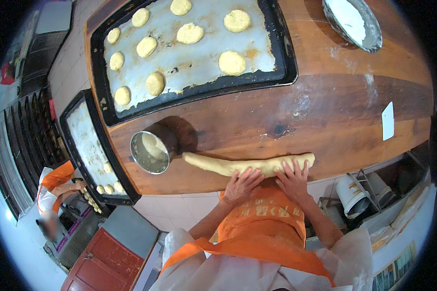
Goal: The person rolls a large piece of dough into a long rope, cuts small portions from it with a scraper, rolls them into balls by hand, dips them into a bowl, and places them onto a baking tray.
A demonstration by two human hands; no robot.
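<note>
A long roll of pale yellow dough (207,163) lies along the near edge of the wooden table (240,123). It is thicker at its right end and tapers toward the left. My left hand (243,184) rests against the near side of the roll around its middle, fingers spread. Farther right, my right hand (293,180) lies over the thick end with its fingers apart. Both hands touch the dough without wrapping around it. Just past the roll's left tip is a metal canister (150,152) with pale, grainy contents inside.
A black baking tray (204,97) bears several flattened dough rounds on a stained liner. Another tray (91,131) adjoins the table's left edge, near a co-worker (54,192). A bowl of white powder (372,34) and a white scraper (388,122) are at right. Buckets (351,196) stand below.
</note>
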